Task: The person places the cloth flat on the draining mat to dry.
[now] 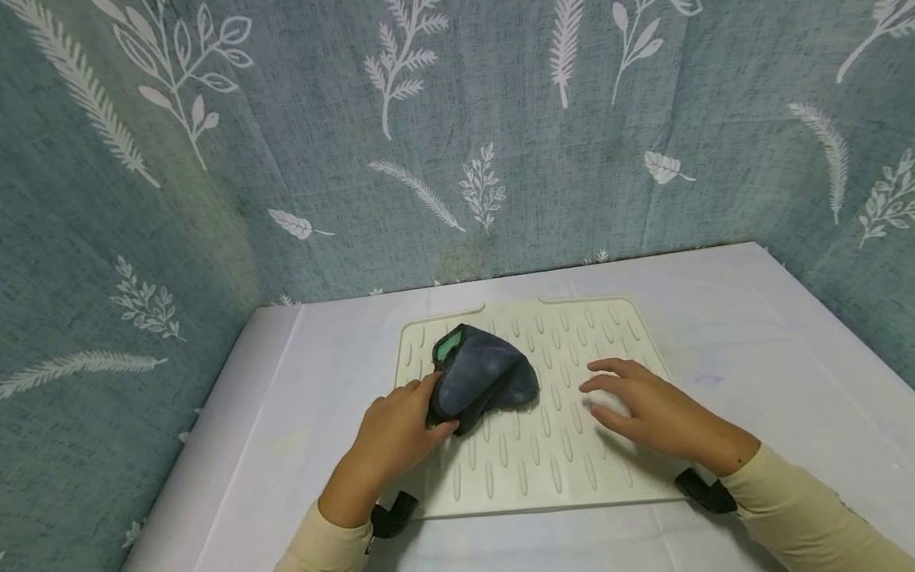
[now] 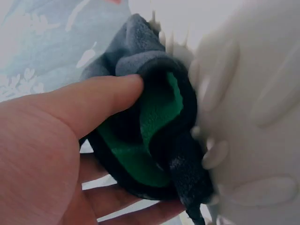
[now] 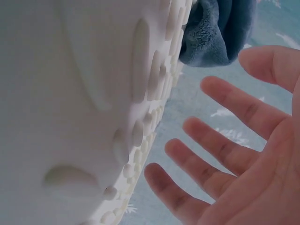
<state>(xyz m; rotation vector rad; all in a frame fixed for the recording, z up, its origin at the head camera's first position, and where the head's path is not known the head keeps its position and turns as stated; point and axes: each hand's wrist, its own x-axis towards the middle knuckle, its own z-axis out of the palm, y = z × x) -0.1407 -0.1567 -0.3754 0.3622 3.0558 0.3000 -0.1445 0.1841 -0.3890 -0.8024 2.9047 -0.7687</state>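
Note:
A crumpled cloth [image 1: 486,373], dark grey-blue with a green underside and black edging, lies bunched on a cream ribbed mat [image 1: 529,477]. My left hand [image 1: 396,429] grips its left end. In the left wrist view the thumb presses on the grey side of the cloth [image 2: 138,40], the other fingers pass behind it, and the green inner face shows in the fold. Over the right part of the mat hovers my right hand [image 1: 650,409], fingers spread and holding nothing. The right wrist view has the hand [image 3: 248,145] apart from the cloth [image 3: 204,35].
The mat lies on a white-covered table [image 1: 743,342]. Teal fabric [image 1: 529,183] with white leaf prints hangs behind the table and along both sides. A black band [image 1: 393,515] is on the left wrist, and another [image 1: 704,491] is on the right.

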